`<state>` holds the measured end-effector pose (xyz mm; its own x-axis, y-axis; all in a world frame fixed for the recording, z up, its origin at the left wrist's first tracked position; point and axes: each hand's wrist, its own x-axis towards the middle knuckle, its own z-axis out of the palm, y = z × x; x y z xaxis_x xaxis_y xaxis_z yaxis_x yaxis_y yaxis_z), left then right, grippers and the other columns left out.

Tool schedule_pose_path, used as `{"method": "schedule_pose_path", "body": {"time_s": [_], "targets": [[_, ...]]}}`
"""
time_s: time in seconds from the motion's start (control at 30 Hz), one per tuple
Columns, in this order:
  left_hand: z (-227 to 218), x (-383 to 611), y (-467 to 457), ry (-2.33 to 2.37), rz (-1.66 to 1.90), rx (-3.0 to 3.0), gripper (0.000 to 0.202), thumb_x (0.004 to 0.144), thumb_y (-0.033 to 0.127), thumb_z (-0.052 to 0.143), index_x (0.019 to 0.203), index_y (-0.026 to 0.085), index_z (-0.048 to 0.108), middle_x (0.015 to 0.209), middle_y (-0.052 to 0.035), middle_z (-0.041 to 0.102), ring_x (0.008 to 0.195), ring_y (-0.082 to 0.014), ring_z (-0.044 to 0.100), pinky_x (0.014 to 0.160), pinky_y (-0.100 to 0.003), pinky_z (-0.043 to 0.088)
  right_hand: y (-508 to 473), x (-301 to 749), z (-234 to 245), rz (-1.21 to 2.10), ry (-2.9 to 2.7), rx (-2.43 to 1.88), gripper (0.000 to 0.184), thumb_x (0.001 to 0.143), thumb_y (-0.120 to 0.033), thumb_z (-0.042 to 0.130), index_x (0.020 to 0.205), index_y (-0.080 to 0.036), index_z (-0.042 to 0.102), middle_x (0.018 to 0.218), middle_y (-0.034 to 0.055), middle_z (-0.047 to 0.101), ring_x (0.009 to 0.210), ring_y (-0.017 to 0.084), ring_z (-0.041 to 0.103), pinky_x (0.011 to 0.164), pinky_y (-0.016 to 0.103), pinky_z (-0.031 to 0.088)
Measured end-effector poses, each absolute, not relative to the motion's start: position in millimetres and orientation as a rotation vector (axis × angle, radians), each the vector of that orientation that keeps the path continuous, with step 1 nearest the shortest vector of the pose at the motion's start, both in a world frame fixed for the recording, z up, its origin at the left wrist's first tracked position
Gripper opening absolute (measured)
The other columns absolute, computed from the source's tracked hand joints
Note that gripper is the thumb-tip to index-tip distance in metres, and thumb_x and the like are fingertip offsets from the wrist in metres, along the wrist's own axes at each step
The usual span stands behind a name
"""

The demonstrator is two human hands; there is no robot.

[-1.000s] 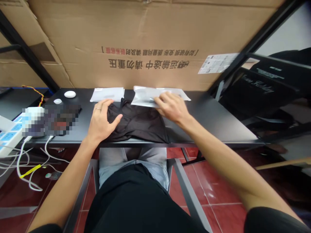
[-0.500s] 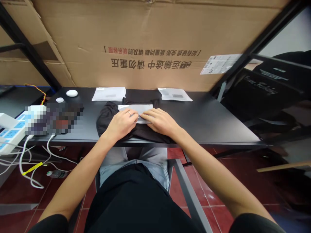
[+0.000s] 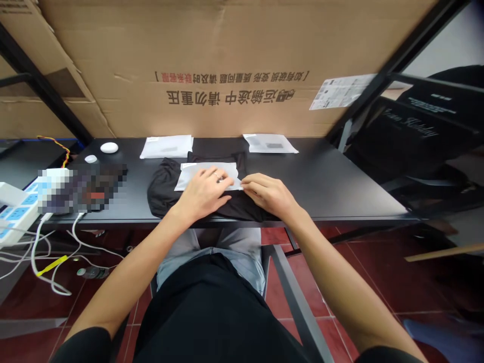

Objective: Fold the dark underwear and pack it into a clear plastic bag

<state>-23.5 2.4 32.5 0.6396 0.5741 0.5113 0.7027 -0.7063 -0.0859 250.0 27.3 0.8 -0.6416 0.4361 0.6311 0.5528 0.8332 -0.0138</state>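
Note:
A flat, whitish, translucent plastic bag (image 3: 185, 181) lies on a bundle of black cloth (image 3: 162, 189) near the front of the desk. My left hand (image 3: 206, 191) rests across the top of this bag with its fingers stretched out and a ring on one of them. At the bag's right end, the closed fingertips of my right hand (image 3: 270, 194) pinch its lower right corner. Two similar pale bags lie farther back: a left bag (image 3: 166, 146) and a right bag (image 3: 270, 143). What is inside the bag under my left hand is hard to make out.
A large cardboard box (image 3: 227, 45) stands upright along the back of the black desk (image 3: 333, 186). To the left are a white power strip (image 3: 22, 212), white cables (image 3: 75, 227) and a white oval object (image 3: 109, 147). Black metal posts frame both sides.
My left hand has spread out flatter over the bag. My right hand has shifted right, from the bag's middle to its lower right corner, and pinches there.

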Motion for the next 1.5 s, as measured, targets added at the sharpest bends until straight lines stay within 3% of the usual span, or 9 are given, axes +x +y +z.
{"method": "schedule_pose_path", "body": {"time_s": [0.13,0.3,0.6,0.9,1.03,1.13,1.27,1.37,1.5], "targets": [[25.2,10.7,7.7,-0.946,-0.624,-2.505,0.010,0.109,0.024,0.072,0.116,0.020,0.078,0.119,-0.0113,0.079,0.113,-0.0290,0.072,0.093,-0.044,0.053,27.6,248.9,5.2,-0.278,-2.381,-0.729,0.028,0.116,-0.018,0.056,0.094,-0.022,0.074,0.110,0.0112,0.085,0.099,0.023,0.079,0.078,0.033,0.062],[21.9,6.5,12.9,-0.893,-0.607,-2.418,0.023,0.112,0.014,0.059,0.102,0.020,0.078,0.106,-0.0098,0.079,0.104,-0.0265,0.070,0.087,-0.043,0.049,27.3,248.5,5.3,-0.263,-2.350,-0.727,0.025,0.115,-0.018,0.059,0.095,-0.023,0.074,0.110,0.0093,0.086,0.101,0.023,0.080,0.080,0.034,0.063],[32.4,-89.8,-6.5,-0.995,-0.546,-2.342,0.025,0.112,0.024,0.060,0.095,0.024,0.078,0.102,-0.0093,0.079,0.098,-0.0277,0.067,0.084,-0.044,0.048,26.8,250.5,6.6,-0.231,-2.289,-0.773,0.023,0.112,-0.020,0.063,0.093,-0.024,0.073,0.107,0.0080,0.086,0.103,0.024,0.080,0.086,0.037,0.066],[35.9,-140.3,-21.3,-1.297,-0.601,-2.438,0.018,0.107,0.035,0.067,0.109,0.029,0.083,0.115,-0.0111,0.081,0.108,-0.0324,0.070,0.092,-0.050,0.058,24.1,250.4,8.5,-0.136,-2.243,-0.857,0.021,0.111,-0.023,0.062,0.095,-0.026,0.075,0.109,0.0097,0.086,0.103,0.027,0.080,0.090,0.042,0.067],[38.5,-113.3,-13.9,-1.304,-0.765,-2.500,0.031,0.103,0.044,0.075,0.128,0.027,0.082,0.126,-0.0108,0.079,0.115,-0.0311,0.071,0.102,-0.046,0.060,25.3,248.4,8.7,-0.116,-2.194,-0.876,0.015,0.110,-0.024,0.065,0.100,-0.026,0.077,0.109,0.0096,0.086,0.101,0.028,0.081,0.090,0.043,0.067],[42.0,-92.8,-4.9,-1.255,-0.716,-2.515,0.020,0.108,0.035,0.068,0.114,0.026,0.084,0.116,-0.0103,0.080,0.110,-0.0296,0.071,0.097,-0.044,0.059,26.0,249.0,9.2,-0.123,-2.188,-0.889,0.015,0.111,-0.024,0.065,0.102,-0.026,0.076,0.110,0.0093,0.086,0.102,0.028,0.082,0.091,0.043,0.067],[50.4,-77.5,2.8,-1.269,-0.685,-2.444,0.026,0.113,0.027,0.056,0.104,0.022,0.081,0.105,-0.0109,0.078,0.105,-0.0290,0.073,0.088,-0.042,0.058,20.9,247.5,15.9,-0.154,-2.234,-0.855,0.008,0.109,-0.028,0.070,0.112,-0.025,0.077,0.117,0.0119,0.085,0.110,0.031,0.080,0.097,0.048,0.068],[57.1,-71.1,5.8,-1.327,-0.779,-2.363,0.026,0.115,0.030,0.054,0.109,0.021,0.078,0.110,-0.0105,0.078,0.101,-0.0269,0.075,0.079,-0.038,0.056,11.0,237.6,24.4,-0.191,-2.237,-0.765,0.019,0.107,-0.032,0.076,0.125,-0.025,0.078,0.126,0.0139,0.083,0.118,0.033,0.079,0.104,0.050,0.067],[62.4,-62.7,9.4,-1.355,-0.864,-2.304,0.025,0.115,0.030,0.053,0.110,0.021,0.076,0.113,-0.0104,0.079,0.100,-0.0265,0.076,0.074,-0.036,0.053,2.4,206.2,35.5,-0.238,-2.353,-0.695,0.033,0.114,-0.017,0.059,0.141,-0.028,0.074,0.135,0.0112,0.083,0.122,0.028,0.080,0.107,0.043,0.068]]}}
